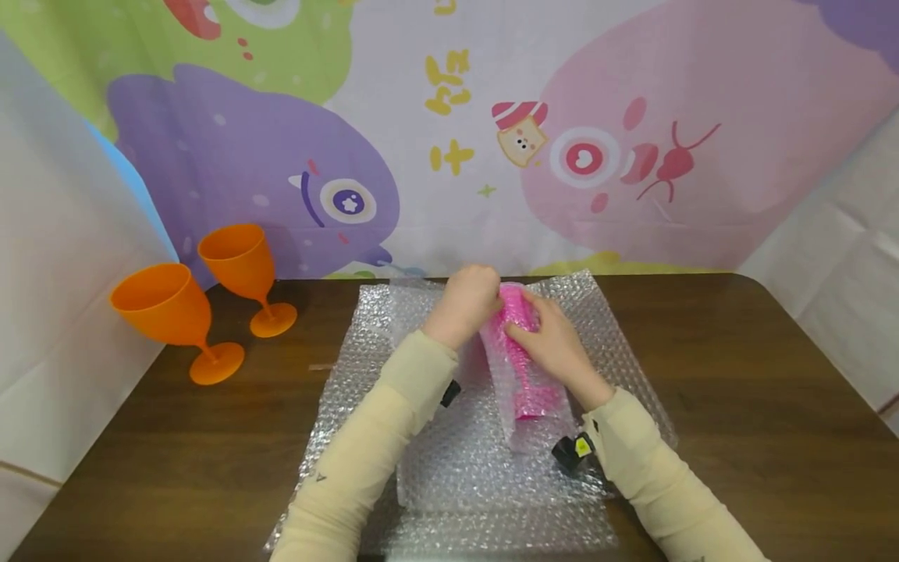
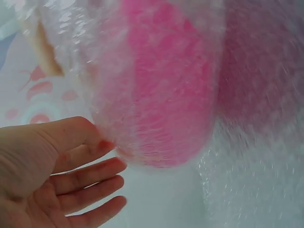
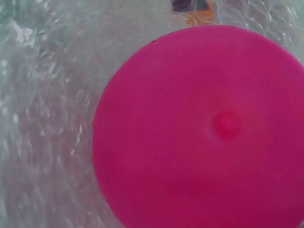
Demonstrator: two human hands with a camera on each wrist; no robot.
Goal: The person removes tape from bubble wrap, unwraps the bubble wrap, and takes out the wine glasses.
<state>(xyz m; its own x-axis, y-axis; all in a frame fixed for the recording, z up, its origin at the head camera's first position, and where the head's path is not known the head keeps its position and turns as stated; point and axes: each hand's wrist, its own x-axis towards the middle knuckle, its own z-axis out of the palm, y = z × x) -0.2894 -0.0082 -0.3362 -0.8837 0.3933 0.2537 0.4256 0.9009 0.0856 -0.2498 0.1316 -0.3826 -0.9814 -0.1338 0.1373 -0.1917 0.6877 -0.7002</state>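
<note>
A pink goblet [image 1: 520, 343] lies rolled in bubble wrap [image 1: 502, 406], its bowl toward the wall and its foot toward me. My left hand [image 1: 469, 300] is at the bowl end, its thumb and forefinger pinching the edge of the wrap. In the left wrist view the left hand [image 2: 71, 171] shows beside the wrapped bowl [image 2: 171, 95], the lower fingers slightly bent. My right hand [image 1: 551, 339] grips the wrapped bowl from the right, thumb on top. The round underside of the pink foot [image 3: 190, 142] fills much of the right wrist view, where the right hand is hidden.
Two orange goblets [image 1: 165, 304] stand upright at the left of the dark wooden table [image 1: 758, 406]. Flat bubble wrap sheets [image 1: 492, 484] spread under the pink goblet, reaching the near side. A printed cloth [image 1: 449, 218] hangs behind the table's far edge.
</note>
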